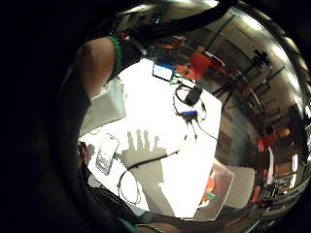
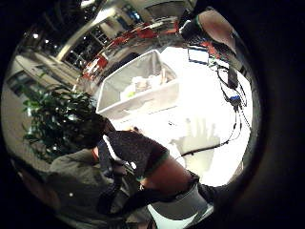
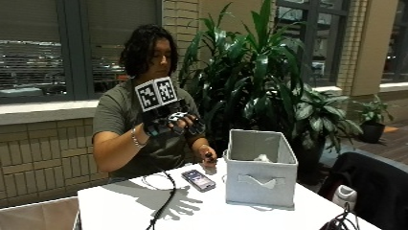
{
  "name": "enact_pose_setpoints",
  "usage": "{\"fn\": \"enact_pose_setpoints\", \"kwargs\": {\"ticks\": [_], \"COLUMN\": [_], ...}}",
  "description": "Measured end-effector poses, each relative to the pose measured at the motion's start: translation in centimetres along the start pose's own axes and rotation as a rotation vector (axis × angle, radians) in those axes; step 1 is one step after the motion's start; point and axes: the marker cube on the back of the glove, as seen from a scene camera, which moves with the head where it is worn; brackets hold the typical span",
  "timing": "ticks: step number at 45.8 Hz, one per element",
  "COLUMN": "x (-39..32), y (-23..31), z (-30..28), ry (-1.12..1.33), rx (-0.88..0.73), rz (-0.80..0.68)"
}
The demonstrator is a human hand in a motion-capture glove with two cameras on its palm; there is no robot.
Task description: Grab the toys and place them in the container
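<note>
My gloved right hand [image 3: 171,122] is raised at chest height above the near-left part of the white table [image 3: 127,203], fingers spread and holding nothing. Its spread-finger shadow [image 1: 143,154] falls on the tabletop. The grey fabric container [image 3: 258,168] stands on the table to the right of the hand, and pale toys [image 3: 262,157] lie inside it. The thumb side palm view shows the container [image 2: 138,93] with light toys [image 2: 143,84] in it. The bare left hand [image 3: 207,156] rests by the container's back-left corner with something small and dark at its fingers.
A phone [image 3: 199,180] lies on the table between the hand and the container. A black cable [image 3: 167,196] runs across the tabletop. More black devices and cables [image 1: 192,94] and a small screen [image 1: 163,72] sit at the far end. Large plants [image 3: 255,72] stand behind.
</note>
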Motion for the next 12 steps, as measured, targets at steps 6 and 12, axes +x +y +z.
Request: {"fn": "enact_pose_setpoints", "kwargs": {"ticks": [6,12], "x": [2.6,3.9], "y": [1.3,1.5], "z": [0.1,-0.2], "ry": [0.019,0.005], "rx": [0.008,0.014], "rz": [0.05,0.081]}}
